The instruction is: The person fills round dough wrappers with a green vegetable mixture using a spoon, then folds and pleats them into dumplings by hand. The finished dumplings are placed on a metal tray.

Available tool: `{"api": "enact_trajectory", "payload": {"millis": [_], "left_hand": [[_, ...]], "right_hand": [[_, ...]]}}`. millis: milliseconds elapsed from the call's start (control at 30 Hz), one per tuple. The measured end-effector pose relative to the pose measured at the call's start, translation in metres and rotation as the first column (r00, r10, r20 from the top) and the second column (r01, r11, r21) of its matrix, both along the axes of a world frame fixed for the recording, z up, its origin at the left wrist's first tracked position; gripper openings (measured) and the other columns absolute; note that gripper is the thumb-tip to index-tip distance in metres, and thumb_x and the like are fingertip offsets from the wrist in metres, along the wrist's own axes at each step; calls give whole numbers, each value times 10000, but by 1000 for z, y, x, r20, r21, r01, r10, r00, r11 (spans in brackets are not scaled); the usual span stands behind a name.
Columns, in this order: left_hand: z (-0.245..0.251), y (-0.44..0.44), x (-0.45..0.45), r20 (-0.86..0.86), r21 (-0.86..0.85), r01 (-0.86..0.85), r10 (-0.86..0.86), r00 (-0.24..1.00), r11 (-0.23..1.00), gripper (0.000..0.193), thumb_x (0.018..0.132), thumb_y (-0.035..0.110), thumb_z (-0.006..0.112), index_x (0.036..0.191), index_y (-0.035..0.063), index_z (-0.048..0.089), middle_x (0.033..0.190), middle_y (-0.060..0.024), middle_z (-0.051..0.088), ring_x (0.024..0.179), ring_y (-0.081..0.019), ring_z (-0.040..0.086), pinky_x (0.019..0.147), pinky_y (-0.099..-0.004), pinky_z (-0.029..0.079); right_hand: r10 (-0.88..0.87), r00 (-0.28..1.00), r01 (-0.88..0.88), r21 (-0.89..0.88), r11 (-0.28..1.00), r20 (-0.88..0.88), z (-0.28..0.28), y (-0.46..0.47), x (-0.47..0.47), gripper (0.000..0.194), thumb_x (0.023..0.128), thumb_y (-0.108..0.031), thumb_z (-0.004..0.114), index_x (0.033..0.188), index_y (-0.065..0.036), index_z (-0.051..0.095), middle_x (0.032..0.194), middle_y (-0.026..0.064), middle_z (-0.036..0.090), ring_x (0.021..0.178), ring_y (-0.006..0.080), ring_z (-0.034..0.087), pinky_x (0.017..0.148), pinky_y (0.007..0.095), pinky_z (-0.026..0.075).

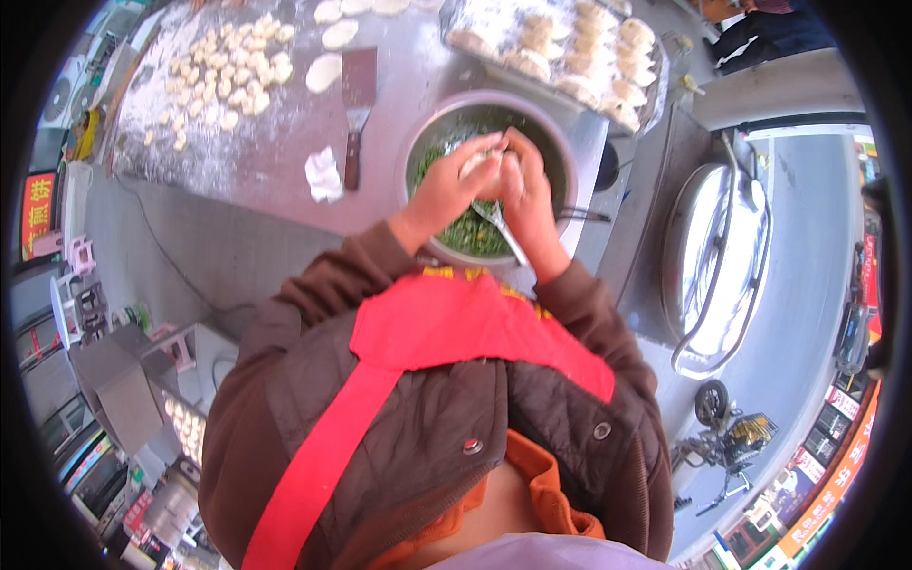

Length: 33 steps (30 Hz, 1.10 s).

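Observation:
My left hand (449,185) and my right hand (529,196) meet above a large metal bowl (563,135), closed around a piece of pale dough (476,165) that shows between the fingers. Chopped green filling (470,235) lies in the bowl. A metal spoon (504,231) leans in the filling, its handle passing beside my right hand. Flat round dough wrappers (324,73) lie on the table beyond. Filled dumplings (584,57) stand in rows on a floured tray at the upper right.
A scraper with a wooden handle (353,142) and a crumpled white tissue (323,174) lie left of the bowl. Many small dough pieces (228,68) are spread over the floured metal table (285,192). A large round metal lid (702,256) with a tubular handle is at the right.

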<state>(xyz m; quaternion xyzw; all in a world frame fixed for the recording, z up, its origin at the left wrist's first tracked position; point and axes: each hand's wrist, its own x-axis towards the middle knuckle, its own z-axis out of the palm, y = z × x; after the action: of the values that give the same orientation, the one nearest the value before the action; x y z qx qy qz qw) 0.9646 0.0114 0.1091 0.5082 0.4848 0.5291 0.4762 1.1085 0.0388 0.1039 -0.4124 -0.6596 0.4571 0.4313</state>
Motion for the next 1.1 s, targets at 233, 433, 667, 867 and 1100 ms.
{"api": "enact_trajectory", "payload": {"millis": [233, 433, 667, 867, 1100], "left_hand": [[-16, 9, -11, 118, 56, -4, -3, 993, 998, 301, 1007, 151, 473, 1223, -16, 599, 1209, -119, 643, 1148, -190, 580, 1009, -311, 428], [-19, -5, -32, -81, 129, -73, 84, 993, 989, 383, 1035, 225, 427, 1335, 0, 509, 1301, -91, 568, 1168, -142, 531, 1004, -289, 415], [-26, -5, -155, 1, -166, -240, 243, 970, 957, 361, 1037, 272, 427, 1187, -11, 594, 1177, -111, 637, 1101, -171, 590, 985, -311, 440], [-67, 68, -278, -236, -198, -357, 309, 921, 913, 319, 989, 263, 518, 1074, -23, 632, 1007, -83, 681, 939, -143, 630, 836, -295, 501], [-131, 179, -362, -717, -25, -325, 209, 665, 945, 363, 876, 263, 663, 1073, -39, 623, 1001, -184, 677, 924, -300, 654, 833, -363, 505]], "right_hand": [[227, 970, -199, -259, 945, 82, -3, 16, 4, 630, 975, -140, 559, 1484, 28, 230, 1263, 111, 557, 1075, 149, 555, 892, 270, 474], [423, 882, -353, -305, 885, 206, 1, 48, -9, 618, 848, -82, 704, 1379, 49, 415, 1009, 126, 668, 928, 157, 635, 825, 267, 497], [106, 932, -124, 30, 992, 346, 18, 188, -57, 267, 898, -143, 634, 1139, -30, 656, 939, 88, 698, 860, 158, 635, 781, 287, 497], [-101, 843, -60, 279, 959, 528, -19, 270, -81, 280, 864, -141, 635, 1122, -35, 661, 1045, 176, 686, 1001, 332, 650, 878, 364, 502], [-252, 754, -103, 489, 866, 606, 1, 242, -95, 303, 872, -105, 631, 1170, -54, 640, 1154, 182, 636, 1099, 333, 600, 925, 372, 480]]}}
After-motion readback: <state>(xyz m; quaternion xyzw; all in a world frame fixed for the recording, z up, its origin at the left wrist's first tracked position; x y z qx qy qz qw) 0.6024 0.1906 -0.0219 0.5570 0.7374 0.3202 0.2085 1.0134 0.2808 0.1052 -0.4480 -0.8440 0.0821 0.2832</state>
